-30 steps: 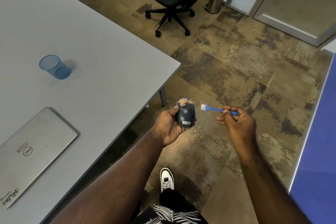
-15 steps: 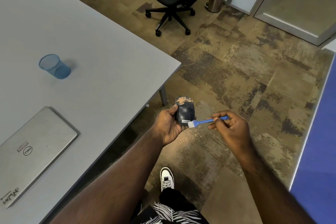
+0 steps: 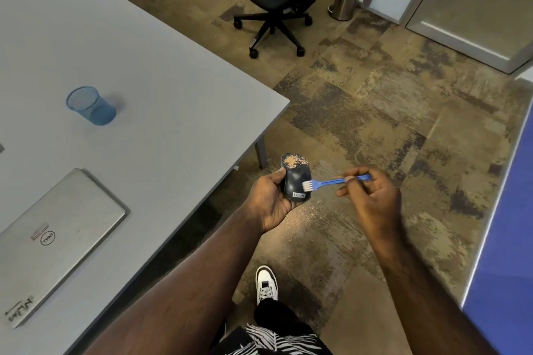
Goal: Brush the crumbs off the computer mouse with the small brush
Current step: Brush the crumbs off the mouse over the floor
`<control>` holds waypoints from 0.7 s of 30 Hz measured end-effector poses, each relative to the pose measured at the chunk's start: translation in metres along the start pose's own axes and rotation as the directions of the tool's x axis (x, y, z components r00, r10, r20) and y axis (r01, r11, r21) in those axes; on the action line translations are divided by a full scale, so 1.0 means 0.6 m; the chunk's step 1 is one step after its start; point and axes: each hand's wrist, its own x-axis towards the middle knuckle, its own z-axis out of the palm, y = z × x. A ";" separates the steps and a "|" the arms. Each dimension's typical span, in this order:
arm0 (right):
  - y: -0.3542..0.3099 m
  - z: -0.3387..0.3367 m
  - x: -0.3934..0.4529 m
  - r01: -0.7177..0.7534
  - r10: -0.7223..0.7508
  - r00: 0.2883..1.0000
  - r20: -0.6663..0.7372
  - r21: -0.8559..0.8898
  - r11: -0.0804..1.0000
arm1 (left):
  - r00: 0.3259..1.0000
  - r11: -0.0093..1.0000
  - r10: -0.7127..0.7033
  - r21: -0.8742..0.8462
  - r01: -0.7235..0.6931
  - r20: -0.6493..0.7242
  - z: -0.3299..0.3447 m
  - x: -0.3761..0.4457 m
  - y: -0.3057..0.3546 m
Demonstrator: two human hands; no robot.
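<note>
Crumbs (image 3: 293, 161) still cake the far end of the smooth dark plastic computer mouse (image 3: 296, 177) that my left hand (image 3: 271, 199) cups off the desk. My right hand (image 3: 370, 196) pinches the thin blue plastic brush (image 3: 326, 182), white bristles touching the mouse's near half, which looks mostly clean. I'd say about half left.

Even indoor light, soft shadows, wide-angle bending at edges — right hand (image 3: 372, 199) slightly motion-blurred
</note>
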 end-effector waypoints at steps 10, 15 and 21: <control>-0.012 0.020 0.004 0.120 -0.118 0.993 0.025 -0.087 0.989 | 1.000 1.000 -0.006 0.014 0.005 0.022 0.001 -0.006 -0.006; -0.004 0.010 0.006 0.108 -0.107 0.994 0.017 -0.128 0.986 | 0.999 1.000 -0.014 0.023 0.013 0.032 -0.002 -0.006 -0.002; 0.003 0.001 -0.011 0.208 -0.179 0.967 0.180 -0.157 0.966 | 1.000 0.999 -0.004 -0.035 0.005 0.024 -0.008 -0.001 -0.004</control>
